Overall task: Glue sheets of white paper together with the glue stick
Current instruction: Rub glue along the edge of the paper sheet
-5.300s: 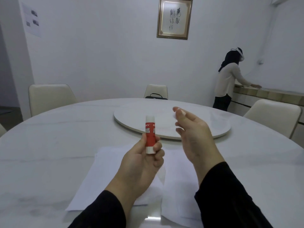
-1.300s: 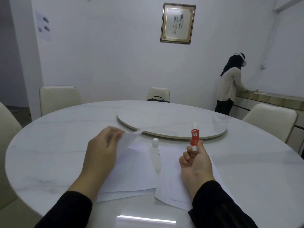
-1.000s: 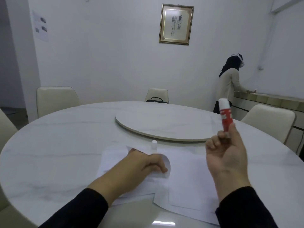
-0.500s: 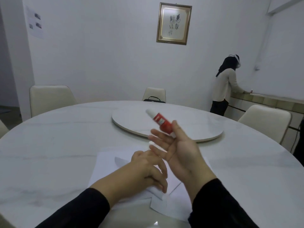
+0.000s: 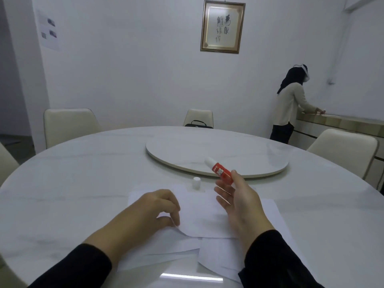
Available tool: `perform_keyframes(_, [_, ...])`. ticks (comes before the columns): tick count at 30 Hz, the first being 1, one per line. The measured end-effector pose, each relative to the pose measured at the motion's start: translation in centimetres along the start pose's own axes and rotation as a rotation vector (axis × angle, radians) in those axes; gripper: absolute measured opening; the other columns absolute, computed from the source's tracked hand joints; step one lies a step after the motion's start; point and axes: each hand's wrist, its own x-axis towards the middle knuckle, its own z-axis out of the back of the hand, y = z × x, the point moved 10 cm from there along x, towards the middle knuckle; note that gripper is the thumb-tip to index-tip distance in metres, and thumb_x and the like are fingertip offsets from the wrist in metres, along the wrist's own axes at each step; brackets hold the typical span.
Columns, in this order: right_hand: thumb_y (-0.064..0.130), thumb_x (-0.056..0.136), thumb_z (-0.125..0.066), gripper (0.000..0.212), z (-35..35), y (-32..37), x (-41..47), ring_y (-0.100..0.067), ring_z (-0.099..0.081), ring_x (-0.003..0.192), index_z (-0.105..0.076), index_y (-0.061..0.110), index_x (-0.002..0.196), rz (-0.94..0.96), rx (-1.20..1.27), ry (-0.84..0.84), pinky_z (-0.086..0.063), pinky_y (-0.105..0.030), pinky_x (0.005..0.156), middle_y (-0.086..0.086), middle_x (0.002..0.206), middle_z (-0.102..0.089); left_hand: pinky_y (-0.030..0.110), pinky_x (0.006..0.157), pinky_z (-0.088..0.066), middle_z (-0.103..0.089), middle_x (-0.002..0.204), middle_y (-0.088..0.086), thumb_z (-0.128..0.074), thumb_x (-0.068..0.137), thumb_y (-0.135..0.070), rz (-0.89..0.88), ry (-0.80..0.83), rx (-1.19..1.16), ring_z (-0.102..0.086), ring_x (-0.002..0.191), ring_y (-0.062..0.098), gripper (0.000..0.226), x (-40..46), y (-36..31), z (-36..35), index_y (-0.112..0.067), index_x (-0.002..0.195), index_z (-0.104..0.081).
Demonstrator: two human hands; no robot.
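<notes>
Head view: right hand pinches glue stick; left hand pinches paper sheet.

Looking like a private dining room, of the kind found in a restaurant or a home. Filling the centre: a large round white marble tabletop carrying a raised round turntable at 12 o'clock. Standing around the rim: cream padded chairs, one at 10 o'clock, one at 12 o'clock carrying a dark handbag, one at 2 o'clock. Hanging on the plain white wall at 12 o'clock: a gold-framed calligraphy piece. Running along the wall at 2 o'clock: a low sideboard, with a second person standing at it.
</notes>
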Motion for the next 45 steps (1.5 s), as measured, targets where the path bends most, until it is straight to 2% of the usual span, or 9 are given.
perform_keyframes(7, [0.025, 0.080, -0.072, 0.021, -0.7, -2.1, -0.1, -0.017, -0.061, 0.067, -0.070, 0.008, 0.091, -0.091, 0.054, 0.079, -0.045, -0.025, 0.062, -0.006, 0.076, -0.070, 0.013, 0.090, -0.039, -0.056, 0.101, -0.029, -0.061, 0.073, -0.059, 0.099, 0.144, -0.072, -0.046, 0.104, -0.011, 0.028, -0.1, 1.1, -2.3, -0.042, 0.095, -0.067])
perform_keyframes(13, [0.035, 0.088, -0.056, 0.016, -1.5, -1.4, 0.6, -0.014, -0.057, 0.071, -0.062, 0.020, 0.086, 0.029, -0.082, 0.059, -0.039, -0.028, 0.064, 0.006, 0.070, -0.068, 0.022, 0.109, -0.016, -0.042, 0.135, -0.032, -0.058, 0.081, -0.055, 0.149, 0.228, 0.014, -0.022, 0.130, -0.011, 0.023, 0.1, 2.3, -3.9, -0.050, 0.102, -0.054])
perform_keyframes(18, [0.033, 0.096, -0.046, 0.017, -4.6, 0.9, 1.4, -0.012, -0.061, 0.059, -0.052, 0.018, 0.097, 0.209, -0.246, 0.063, -0.050, -0.024, 0.052, -0.004, 0.084, -0.064, 0.022, 0.110, -0.019, -0.042, 0.138, -0.025, -0.052, 0.079, -0.065, 0.082, 0.188, 0.139, -0.027, 0.132, -0.003, 0.056, 0.2, 1.7, -4.1, -0.040, 0.129, -0.048])
perform_keyframes(22, [0.025, 0.090, -0.058, 0.016, -6.6, -0.2, 1.5, -0.011, -0.060, 0.065, -0.055, 0.013, 0.101, 0.281, -0.398, 0.143, -0.049, -0.024, 0.062, -0.004, 0.089, -0.066, 0.023, 0.112, -0.013, -0.029, 0.150, -0.021, -0.047, 0.079, -0.069, 0.155, 0.218, 0.114, -0.015, 0.142, 0.003, 0.067, -0.4, 2.4, -4.7, -0.041, 0.139, -0.035])
perform_keyframes(25, [0.017, 0.088, -0.058, 0.003, -6.8, -1.6, 1.5, -0.012, -0.057, 0.067, -0.059, 0.015, 0.090, 0.302, -0.524, 0.200, -0.045, -0.025, 0.065, -0.002, 0.085, -0.066, 0.019, 0.110, -0.009, -0.025, 0.152, -0.022, -0.044, 0.085, -0.064, 0.179, 0.219, 0.109, -0.016, 0.141, 0.001, 0.067, -0.4, 2.8, -4.6, -0.037, 0.144, -0.030])
perform_keyframes(30, [0.017, 0.091, -0.056, 0.016, -7.6, -1.6, 1.5, -0.010, -0.057, 0.077, -0.055, 0.032, 0.086, 0.370, -0.631, 0.242, -0.043, -0.022, 0.072, 0.009, 0.089, -0.061, 0.021, 0.110, -0.010, -0.020, 0.153, -0.023, -0.046, 0.086, -0.061, 0.181, 0.289, 0.127, -0.011, 0.142, 0.000, 0.062, 0.0, 3.1, -4.7, -0.041, 0.142, -0.030])
perform_keyframes(37, [0.017, 0.090, -0.055, 0.018, -8.1, -1.9, 1.4, -0.006, -0.056, 0.075, -0.055, 0.034, 0.083, 0.395, -0.697, 0.278, -0.038, -0.018, 0.065, 0.013, 0.089, -0.060, 0.026, 0.105, -0.027, -0.039, 0.136, -0.014, -0.058, 0.077, -0.063, 0.277, 0.241, 0.100, -0.032, 0.129, 0.011, 0.062, 1.6, 5.0, -3.7, -0.033, 0.130, -0.043])
perform_keyframes(42, [0.014, 0.090, -0.054, 0.019, -8.0, -2.0, 1.5, -0.007, -0.057, 0.075, -0.056, 0.032, 0.084, 0.395, -0.680, 0.275, -0.041, -0.019, 0.066, 0.009, 0.090, -0.063, 0.036, 0.117, -0.004, -0.006, 0.157, -0.019, -0.057, 0.077, -0.065, 0.312, 0.395, 0.058, 0.001, 0.144, 0.005, 0.088, 2.9, 6.7, -5.7, -0.036, 0.148, -0.014])
perform_keyframes(45, [0.013, 0.090, -0.053, 0.019, -8.0, -2.0, 1.6, -0.003, -0.057, 0.079, -0.056, 0.031, 0.084, 0.382, -0.669, 0.281, -0.039, -0.017, 0.064, 0.011, 0.089, -0.063, 0.036, 0.116, -0.001, -0.007, 0.157, -0.022, -0.054, 0.075, -0.070, 0.322, 0.450, 0.078, 0.002, 0.144, 0.005, 0.086, 3.3, 7.4, -6.1, -0.042, 0.147, -0.017])
